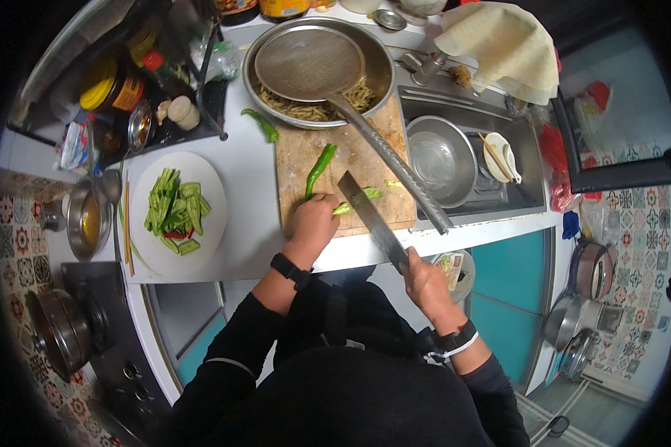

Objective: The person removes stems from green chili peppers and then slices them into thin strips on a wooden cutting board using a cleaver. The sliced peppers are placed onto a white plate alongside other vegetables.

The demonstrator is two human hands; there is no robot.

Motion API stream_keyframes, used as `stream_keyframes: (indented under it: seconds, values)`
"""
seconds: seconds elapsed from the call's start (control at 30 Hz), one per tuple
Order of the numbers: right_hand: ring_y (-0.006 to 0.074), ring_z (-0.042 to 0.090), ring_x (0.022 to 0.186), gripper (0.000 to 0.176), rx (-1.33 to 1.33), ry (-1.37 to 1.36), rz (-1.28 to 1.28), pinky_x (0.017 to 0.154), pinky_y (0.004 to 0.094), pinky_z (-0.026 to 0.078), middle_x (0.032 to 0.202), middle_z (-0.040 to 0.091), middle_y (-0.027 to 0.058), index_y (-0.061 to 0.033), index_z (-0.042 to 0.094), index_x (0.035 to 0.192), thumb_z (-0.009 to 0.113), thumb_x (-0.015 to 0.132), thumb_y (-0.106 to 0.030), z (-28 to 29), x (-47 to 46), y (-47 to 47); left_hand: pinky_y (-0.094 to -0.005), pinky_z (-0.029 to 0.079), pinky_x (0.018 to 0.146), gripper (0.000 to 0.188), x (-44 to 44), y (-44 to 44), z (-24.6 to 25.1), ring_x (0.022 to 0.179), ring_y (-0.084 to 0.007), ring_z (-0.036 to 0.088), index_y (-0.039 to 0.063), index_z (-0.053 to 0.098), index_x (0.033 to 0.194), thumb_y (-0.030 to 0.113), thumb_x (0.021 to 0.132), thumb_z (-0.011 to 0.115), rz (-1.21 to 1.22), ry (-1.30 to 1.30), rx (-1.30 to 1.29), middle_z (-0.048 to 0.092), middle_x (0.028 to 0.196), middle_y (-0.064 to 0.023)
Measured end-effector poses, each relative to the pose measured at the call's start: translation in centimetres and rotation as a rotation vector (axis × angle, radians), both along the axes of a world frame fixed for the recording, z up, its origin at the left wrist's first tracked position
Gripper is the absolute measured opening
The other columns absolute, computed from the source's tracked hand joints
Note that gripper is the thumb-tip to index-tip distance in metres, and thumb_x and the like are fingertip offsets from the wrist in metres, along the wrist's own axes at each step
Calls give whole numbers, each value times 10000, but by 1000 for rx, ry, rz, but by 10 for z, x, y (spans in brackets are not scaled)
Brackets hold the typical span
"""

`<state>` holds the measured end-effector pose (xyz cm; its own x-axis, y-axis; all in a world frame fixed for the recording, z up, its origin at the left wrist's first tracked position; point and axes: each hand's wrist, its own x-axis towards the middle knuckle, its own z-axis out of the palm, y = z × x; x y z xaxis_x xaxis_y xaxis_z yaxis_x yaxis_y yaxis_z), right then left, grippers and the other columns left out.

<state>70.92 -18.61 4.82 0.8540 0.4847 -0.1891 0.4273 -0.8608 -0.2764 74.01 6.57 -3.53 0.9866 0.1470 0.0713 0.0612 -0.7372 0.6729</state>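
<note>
My right hand (pixel 428 282) grips the handle of a cleaver (pixel 372 215), its broad blade slanting over the front of a wooden cutting board (pixel 341 134). Under my left hand (pixel 315 220), which is pressed to the board, the fingers are curled around a pale green pepper piece (pixel 342 209). A whole green pepper (pixel 320 167) lies just beyond the left fingers. Beside the blade's far side is another cut piece (pixel 373 193). On the left, a white plate (pixel 212 246) carries sliced green pepper (pixel 173 207) with a bit of red.
A steel bowl (pixel 388 72) of brownish strips overlaps the board's back, with a long-handled metal strainer (pixel 310 64) across it. The handle reaches past the board's right edge. A sink (pixel 514 201) holds a metal basin (pixel 442 162). One more green pepper (pixel 261 125) lies left of the board.
</note>
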Motion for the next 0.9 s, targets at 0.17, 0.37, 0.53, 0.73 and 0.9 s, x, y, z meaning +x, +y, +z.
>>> stream_keyframes:
  seconds: [0.17,0.37,0.53,0.73,0.9]
  values:
    - [447,629,718,292,110,59,-141,614,480,504,755,632,263,-13,552,1134,646,871,-96,33,-15,-30,-405,519,653,212,16,6,5,767,-334,648,45,627,913,88,744,748,76,-51,-172,646,849,-145]
    - [425,639,733,254,-41,150,-177,620,471,509,789,649,247,-24,567,1097,650,875,-116,56,-23,-53,-428,499,813,268,45,37,3,939,-340,603,48,608,1001,102,761,715,134,-71,204,617,962,-172]
    - [415,627,701,171,130,169,-22,605,456,500,742,634,212,-35,560,1021,634,878,-95,32,-12,-29,-453,515,731,222,46,51,2,839,-370,640,60,607,991,45,773,645,101,76,158,654,894,-174]
    - [428,618,703,164,167,131,-83,600,466,486,723,614,240,-39,551,1017,624,895,-121,18,17,-12,-413,517,659,178,18,67,0,740,-315,662,61,640,964,29,789,632,75,27,39,678,805,-137]
    - [433,621,692,177,195,182,-169,590,455,472,698,608,235,-23,537,1017,605,922,-156,24,23,-7,-292,525,634,177,-10,65,-2,702,-189,685,30,667,997,2,824,652,52,148,-277,706,812,-107]
